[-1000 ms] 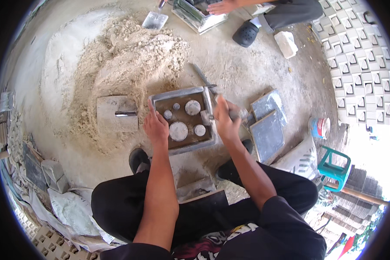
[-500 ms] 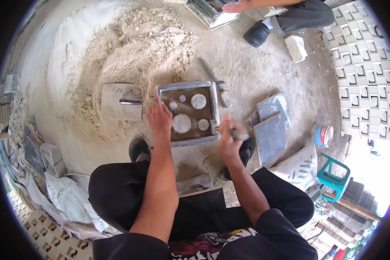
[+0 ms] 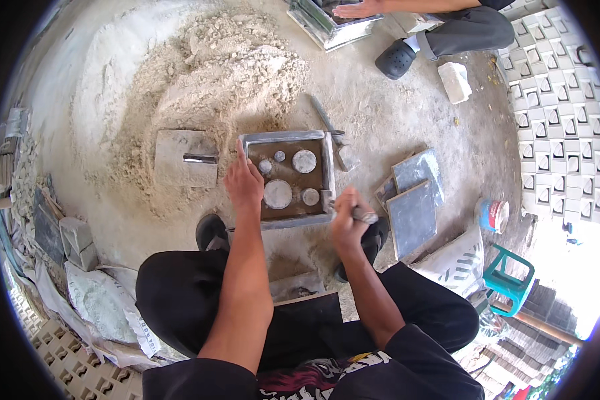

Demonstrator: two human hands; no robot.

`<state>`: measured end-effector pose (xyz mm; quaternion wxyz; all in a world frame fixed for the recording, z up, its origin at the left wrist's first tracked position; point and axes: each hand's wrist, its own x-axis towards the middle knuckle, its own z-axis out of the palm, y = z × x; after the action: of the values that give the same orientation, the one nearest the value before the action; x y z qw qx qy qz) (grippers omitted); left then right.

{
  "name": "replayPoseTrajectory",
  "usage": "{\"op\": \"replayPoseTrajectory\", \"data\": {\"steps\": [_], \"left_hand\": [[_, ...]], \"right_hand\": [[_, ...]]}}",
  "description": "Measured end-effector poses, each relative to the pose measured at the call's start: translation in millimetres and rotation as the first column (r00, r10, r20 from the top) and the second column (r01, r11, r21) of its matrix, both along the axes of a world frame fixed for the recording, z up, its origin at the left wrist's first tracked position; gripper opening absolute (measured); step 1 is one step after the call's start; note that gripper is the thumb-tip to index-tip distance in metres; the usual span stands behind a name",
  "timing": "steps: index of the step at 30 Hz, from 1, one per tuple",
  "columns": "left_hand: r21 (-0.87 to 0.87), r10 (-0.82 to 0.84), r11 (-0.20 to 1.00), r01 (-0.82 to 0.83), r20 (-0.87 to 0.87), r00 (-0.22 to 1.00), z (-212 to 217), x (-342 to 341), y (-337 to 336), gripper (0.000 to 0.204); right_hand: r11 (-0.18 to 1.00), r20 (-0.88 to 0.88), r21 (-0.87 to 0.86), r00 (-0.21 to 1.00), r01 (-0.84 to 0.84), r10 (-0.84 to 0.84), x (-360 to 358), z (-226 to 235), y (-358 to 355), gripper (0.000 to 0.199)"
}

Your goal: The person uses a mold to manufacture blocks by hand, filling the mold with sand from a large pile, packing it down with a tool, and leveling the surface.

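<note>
Right hand (image 3: pixel 349 215) moved back; one frame (image 3: pixel 285 138), five discs (image 3: pixel 278 194).

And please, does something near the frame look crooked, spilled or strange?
Slightly: right of the wooden-looking frame, grey slabs overlap at uneven angles rather than stacked squarely. To its upper left, a loose sandy heap spreads over the floor, though that may be deliberate.
</note>
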<state>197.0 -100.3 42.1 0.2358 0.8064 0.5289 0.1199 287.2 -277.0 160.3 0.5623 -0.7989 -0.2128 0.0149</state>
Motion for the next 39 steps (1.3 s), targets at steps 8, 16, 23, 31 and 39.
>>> {"op": "replayPoseTrajectory", "data": {"steps": [8, 16, 23, 31, 39], "left_hand": [[0.039, 0.008, 0.999, -0.007, -0.023, 1.000, 3, 1, -3, 0.056], [0.010, -0.007, 1.000, 0.008, -0.062, 0.998, 3, 0, 0, 0.058], [0.018, -0.005, 1.000, 0.007, -0.080, 0.997, -1, -1, 0, 0.059], [0.084, 0.008, 0.996, -0.007, -0.010, 1.000, -5, 2, -1, 0.058], [0.011, 0.007, 1.000, -0.006, -0.044, 0.999, -4, -5, 3, 0.059]], "right_hand": [[0.993, 0.007, 0.119, 1.000, -0.014, 0.013, 12, 2, 5, 0.042], [0.979, -0.065, 0.199, 0.997, 0.049, -0.036, 21, 7, 32, 0.044], [0.974, -0.052, 0.229, 0.999, 0.008, 0.004, 40, -2, 48, 0.045], [0.973, -0.063, 0.225, 0.996, -0.051, 0.067, 63, 0, 67, 0.045], [0.969, -0.111, 0.248, 0.994, 0.005, 0.023, 77, 14, 90, 0.046]]}}
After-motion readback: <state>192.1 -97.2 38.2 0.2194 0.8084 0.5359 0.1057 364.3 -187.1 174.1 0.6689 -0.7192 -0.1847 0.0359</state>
